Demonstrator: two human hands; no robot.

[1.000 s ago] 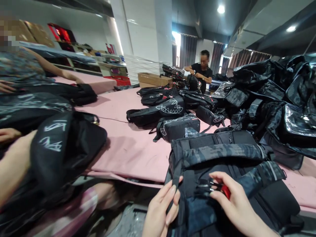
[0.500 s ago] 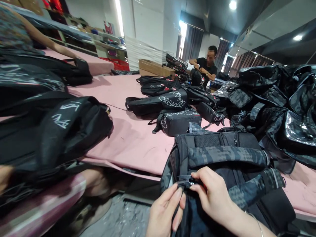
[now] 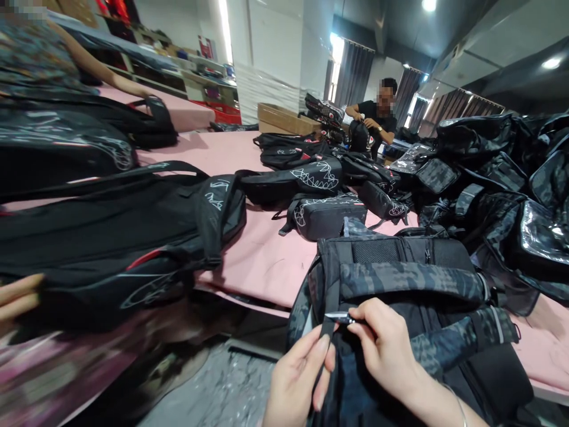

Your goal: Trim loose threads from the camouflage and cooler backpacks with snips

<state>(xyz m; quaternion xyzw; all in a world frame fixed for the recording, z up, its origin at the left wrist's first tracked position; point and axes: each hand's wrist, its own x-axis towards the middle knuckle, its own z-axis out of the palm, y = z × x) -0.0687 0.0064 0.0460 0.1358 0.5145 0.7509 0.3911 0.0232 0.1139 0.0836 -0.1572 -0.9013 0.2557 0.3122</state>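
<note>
A black backpack with dark camouflage straps (image 3: 400, 279) lies on the table's near edge before me, its strap side up. My left hand (image 3: 300, 376) pinches a narrow black webbing strap (image 3: 328, 329) at the bag's left side. Small thread snips (image 3: 340, 317) are in the closed fingers of my right hand (image 3: 384, 344). Their blades point left, are together, and lie just over the strap near my left fingertips. Whether a thread is between the blades is too small to tell.
Pink cloth covers the table (image 3: 267, 249). Several black backpacks (image 3: 329, 216) lie ahead, and a camouflage bag pile (image 3: 484, 172) stands right. At left, a co-worker's hand (image 3: 20, 296) touches a black backpack (image 3: 111, 237). Another person (image 3: 377, 118) handles a bag beyond a cardboard box (image 3: 284, 118).
The snips' blades have come together; they were apart before. On the left, the co-worker's black backpack has shifted right and turned. My left hand keeps its pinch on the strap.
</note>
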